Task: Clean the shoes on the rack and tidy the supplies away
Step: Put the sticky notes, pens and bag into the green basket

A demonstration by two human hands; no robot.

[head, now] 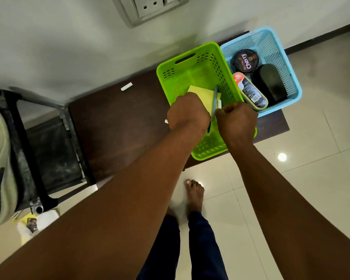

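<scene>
A green basket (192, 61) stands on a dark wooden bench (117, 122), with a blue basket (279, 47) touching its right side. Both my hands are over the green basket. My left hand (187, 112) rests on a folded yellow cloth (200, 91) lying in it. My right hand (237, 120) is closed; a thin blue brush handle with a white tip (215, 100) sticks up between the hands, and which hand grips it is hidden. The blue basket holds a round polish tin (246, 60), a Kiwi sponge applicator (250, 91) and a black brush (271, 81).
A black metal shoe rack (38, 150) stands at the left with a pale green shoe (0, 158) on it. A small white piece (126, 86) lies on the bench near the wall. A yellow-and-white packet (34, 223) lies on the tiled floor. My bare feet stand below.
</scene>
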